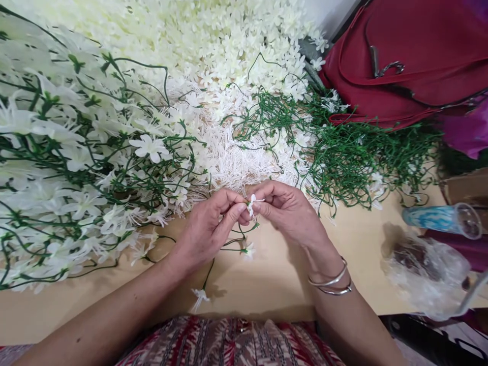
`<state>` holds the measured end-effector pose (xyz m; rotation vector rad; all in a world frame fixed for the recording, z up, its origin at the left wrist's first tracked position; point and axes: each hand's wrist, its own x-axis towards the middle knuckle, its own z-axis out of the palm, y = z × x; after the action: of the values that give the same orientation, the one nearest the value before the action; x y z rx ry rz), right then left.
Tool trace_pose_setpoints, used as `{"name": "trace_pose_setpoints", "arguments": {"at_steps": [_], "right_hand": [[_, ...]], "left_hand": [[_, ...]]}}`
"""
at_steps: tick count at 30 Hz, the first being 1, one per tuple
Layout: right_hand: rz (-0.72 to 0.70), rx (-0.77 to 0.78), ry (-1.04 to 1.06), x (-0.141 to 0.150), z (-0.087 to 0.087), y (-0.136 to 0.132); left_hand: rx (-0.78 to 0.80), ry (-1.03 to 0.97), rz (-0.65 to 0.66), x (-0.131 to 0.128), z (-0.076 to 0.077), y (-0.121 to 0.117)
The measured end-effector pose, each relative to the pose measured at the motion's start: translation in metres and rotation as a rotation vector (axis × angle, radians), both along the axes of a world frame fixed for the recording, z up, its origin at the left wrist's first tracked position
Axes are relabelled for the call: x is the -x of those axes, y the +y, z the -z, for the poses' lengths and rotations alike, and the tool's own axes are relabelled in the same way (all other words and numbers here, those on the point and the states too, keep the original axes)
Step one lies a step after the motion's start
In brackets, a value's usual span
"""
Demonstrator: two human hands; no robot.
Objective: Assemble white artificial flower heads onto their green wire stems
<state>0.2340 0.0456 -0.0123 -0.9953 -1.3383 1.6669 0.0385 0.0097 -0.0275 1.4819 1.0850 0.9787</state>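
Pinched a small white artificial flower between both hands, over the wooden table, centre of view. Gripped its green base with the left hand: thumb pressed to index, other fingers curled in behind. Closed the right hand on the far side of the same flower, thumb and index tips together by the thin white filaments; couldn't tell whether on petal or filament, too small. Wore two silver bangles on the right wrist.

Saw a stemmed flower just below the fingers, another loose bloom nearer the body. Couldn't tell which stem, if any, ran up into the grip.

Containers, all on the right: spotted a clear plastic cup on its side, mouth pointing right, blue-and-white along the body; couldn't tell print from contents. Just below, found a crumpled clear plastic bag with something dark brown inside, not identifiable. Up top, noted a dark red handbag with metal hook; couldn't see inside.

Beyond the hands: counted a white filament heap, loose white blossoms behind, green stems right, stemmed white flowers left.
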Motion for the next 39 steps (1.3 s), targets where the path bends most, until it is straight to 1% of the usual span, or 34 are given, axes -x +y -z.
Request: {"name": "trace_pose_setpoints", "arguments": {"at_steps": [7, 11, 15, 17, 19, 21, 23, 25, 26, 30, 33, 36, 39], "right_hand": [[0.068, -0.041, -0.049, 0.004, 0.006, -0.001], [0.073, -0.069, -0.05, 0.006, 0.007, -0.001], [0.066, -0.07, -0.1, 0.006, 0.004, -0.002], [0.07, -0.061, -0.092, 0.005, 0.0, -0.002], [0.104, -0.059, -0.083, 0.002, -0.004, -0.002], [0.184, -0.102, -0.102, -0.002, -0.007, -0.001], [0.271, -0.183, -0.158, -0.007, -0.008, 0.001], [0.317, -0.272, -0.228, -0.012, -0.008, 0.003], [0.317, -0.314, -0.268, -0.014, -0.008, 0.004], [0.228, -0.435, -0.444, -0.017, -0.011, 0.003], [0.068, -0.449, -0.543, -0.02, -0.014, 0.001], [-0.111, -0.476, -0.613, -0.025, -0.013, 0.002], [-0.176, -0.562, -0.704, -0.027, -0.009, 0.004]], "left_hand": [[0.041, -0.026, -0.036, 0.0, -0.001, -0.001], [0.048, -0.035, -0.032, 0.001, -0.002, -0.001], [0.042, -0.011, -0.022, 0.001, 0.0, 0.001], [0.036, -0.048, -0.019, 0.0, 0.002, 0.002], [0.013, -0.093, -0.021, -0.001, 0.002, 0.002], [-0.025, -0.096, -0.045, -0.002, 0.001, 0.001], [-0.065, -0.071, -0.086, -0.001, 0.0, 0.0], [-0.09, -0.055, -0.12, 0.001, -0.002, -0.001], [-0.102, -0.051, -0.132, 0.002, -0.003, -0.002], [-0.141, -0.051, -0.181, 0.005, -0.008, -0.003], [-0.177, -0.055, -0.222, 0.007, -0.01, -0.003], [-0.211, -0.06, -0.235, 0.009, -0.012, -0.004], [-0.267, -0.027, -0.206, 0.012, -0.013, -0.004]]}}
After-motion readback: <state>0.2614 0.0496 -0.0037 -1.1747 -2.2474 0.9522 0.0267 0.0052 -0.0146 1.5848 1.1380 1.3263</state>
